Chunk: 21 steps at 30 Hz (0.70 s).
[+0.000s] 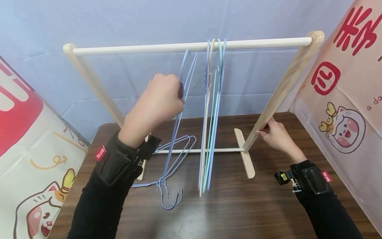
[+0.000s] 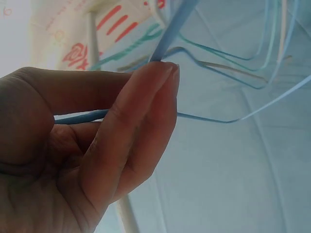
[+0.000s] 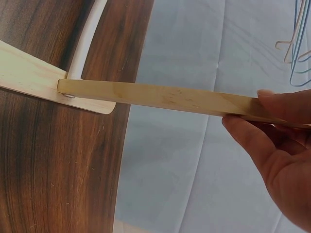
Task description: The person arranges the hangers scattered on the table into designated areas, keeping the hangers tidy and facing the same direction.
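Left grip (image 1: 158,96) pinches blue hanger (image 2: 175,30) near rail (image 1: 119,49), seemingly unhung; right grip (image 1: 277,135) clasps post (image 1: 283,83). Four hangers (image 1: 208,106) hung; loose hangers (image 1: 161,181) left on counter (image 1: 232,212).

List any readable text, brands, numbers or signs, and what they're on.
"a d…": right backdrop; rest cut off.
Large red characters, red badge, same backdrop: too stylised to read surely.
Red tags on both wrist straps: white lettering too small to read.
Left backdrop: red-and-white marks, cut off.
Left wrist view: backdrop lettering blurred.
Hangers, rack: none visible.
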### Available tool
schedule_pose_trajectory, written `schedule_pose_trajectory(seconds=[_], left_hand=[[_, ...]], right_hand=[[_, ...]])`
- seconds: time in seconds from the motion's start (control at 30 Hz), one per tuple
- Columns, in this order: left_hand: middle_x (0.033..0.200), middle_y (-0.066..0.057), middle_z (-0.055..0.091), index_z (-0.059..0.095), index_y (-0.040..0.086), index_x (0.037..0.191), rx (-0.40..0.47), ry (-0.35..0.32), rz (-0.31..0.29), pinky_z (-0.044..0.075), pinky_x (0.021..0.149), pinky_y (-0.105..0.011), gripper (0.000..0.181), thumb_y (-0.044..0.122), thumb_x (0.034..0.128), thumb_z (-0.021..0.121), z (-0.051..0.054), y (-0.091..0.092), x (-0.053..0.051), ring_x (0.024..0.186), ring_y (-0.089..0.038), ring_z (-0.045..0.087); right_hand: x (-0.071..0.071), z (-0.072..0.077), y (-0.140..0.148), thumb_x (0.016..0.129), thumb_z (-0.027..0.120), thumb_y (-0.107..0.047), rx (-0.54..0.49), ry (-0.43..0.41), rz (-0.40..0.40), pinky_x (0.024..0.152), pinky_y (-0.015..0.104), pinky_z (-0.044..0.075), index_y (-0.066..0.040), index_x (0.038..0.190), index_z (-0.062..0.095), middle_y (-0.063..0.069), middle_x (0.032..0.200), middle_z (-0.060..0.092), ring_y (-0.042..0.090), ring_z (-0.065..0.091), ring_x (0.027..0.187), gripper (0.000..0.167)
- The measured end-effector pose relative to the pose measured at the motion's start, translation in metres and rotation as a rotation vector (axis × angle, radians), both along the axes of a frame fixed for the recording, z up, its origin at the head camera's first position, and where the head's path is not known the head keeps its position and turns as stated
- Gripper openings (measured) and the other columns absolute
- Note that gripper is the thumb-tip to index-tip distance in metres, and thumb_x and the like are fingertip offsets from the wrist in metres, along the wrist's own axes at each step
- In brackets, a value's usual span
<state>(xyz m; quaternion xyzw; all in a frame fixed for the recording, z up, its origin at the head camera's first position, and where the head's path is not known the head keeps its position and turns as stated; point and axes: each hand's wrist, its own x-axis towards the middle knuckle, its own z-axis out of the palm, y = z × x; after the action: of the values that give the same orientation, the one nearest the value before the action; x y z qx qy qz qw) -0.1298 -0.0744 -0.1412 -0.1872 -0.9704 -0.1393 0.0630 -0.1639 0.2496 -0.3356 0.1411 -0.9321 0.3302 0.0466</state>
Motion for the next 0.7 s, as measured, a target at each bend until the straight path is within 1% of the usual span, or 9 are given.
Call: schedule_pose_trajectory(seconds=[0.1, 0.2, 0.3, 0.43, 0.53, 0.7], left_hand=[[0.053, 0.002, 0.031, 0.043, 0.009, 0.055, 0.001, 0.009, -0.007, 0.028, 0.051, -0.028, 0.02, -0.001, 0.0724, 0.046, 0.009, 0.005, 0.001, 0.059, -0.017, 0.032], [0.055, 0.001, 0.033, 0.043, 0.008, 0.058, -0.001, 0.009, -0.001, 0.027, 0.051, -0.028, 0.018, -0.002, 0.0719, 0.045, 0.015, 0.01, 0.001, 0.059, -0.017, 0.032], [0.059, -0.002, 0.039, 0.047, 0.007, 0.063, 0.009, -0.021, 0.011, 0.03, 0.052, -0.028, 0.014, -0.002, 0.0741, 0.046, 0.019, 0.015, -0.001, 0.06, -0.017, 0.035], [0.063, -0.003, 0.042, 0.049, 0.006, 0.068, 0.01, -0.047, 0.004, 0.032, 0.053, -0.027, 0.012, -0.002, 0.0759, 0.047, 0.018, 0.022, -0.007, 0.061, -0.017, 0.038], [0.063, -0.003, 0.04, 0.047, 0.007, 0.068, 0.012, -0.054, -0.007, 0.032, 0.052, -0.026, 0.012, -0.003, 0.0756, 0.046, 0.015, 0.026, -0.013, 0.06, -0.016, 0.038], [0.063, -0.003, 0.043, 0.048, 0.007, 0.069, 0.037, -0.091, -0.001, 0.034, 0.051, -0.024, 0.012, -0.003, 0.0758, 0.047, 0.01, 0.029, -0.02, 0.058, -0.016, 0.04]], right_hand=[[0.0, 0.0, 0.0, 0.085, 0.057, 0.001, -0.002, 0.001, 0.001, 0.059, 0.039, 0.044, 0.011, 0.113, 0.037, 0.029, 0.091, 0.054, 0.043, 0.057, 0.083, 0.036], [0.0, 0.0, 0.0, 0.085, 0.057, 0.001, -0.001, 0.003, 0.0, 0.059, 0.04, 0.044, 0.011, 0.113, 0.037, 0.029, 0.091, 0.054, 0.043, 0.057, 0.083, 0.036], [0.0, -0.001, 0.0, 0.085, 0.057, 0.001, -0.001, 0.003, 0.0, 0.059, 0.04, 0.045, 0.011, 0.113, 0.037, 0.029, 0.091, 0.054, 0.043, 0.057, 0.083, 0.036], [0.0, -0.001, 0.0, 0.085, 0.057, 0.001, -0.002, 0.005, 0.001, 0.06, 0.041, 0.046, 0.011, 0.112, 0.037, 0.029, 0.091, 0.054, 0.043, 0.058, 0.083, 0.036], [0.0, -0.001, 0.0, 0.085, 0.058, 0.001, -0.001, 0.006, 0.001, 0.06, 0.041, 0.046, 0.011, 0.112, 0.037, 0.029, 0.091, 0.054, 0.043, 0.058, 0.083, 0.036], [0.0, -0.001, 0.0, 0.085, 0.058, 0.001, 0.005, 0.009, 0.001, 0.059, 0.041, 0.045, 0.011, 0.113, 0.037, 0.029, 0.09, 0.054, 0.043, 0.057, 0.082, 0.037]])
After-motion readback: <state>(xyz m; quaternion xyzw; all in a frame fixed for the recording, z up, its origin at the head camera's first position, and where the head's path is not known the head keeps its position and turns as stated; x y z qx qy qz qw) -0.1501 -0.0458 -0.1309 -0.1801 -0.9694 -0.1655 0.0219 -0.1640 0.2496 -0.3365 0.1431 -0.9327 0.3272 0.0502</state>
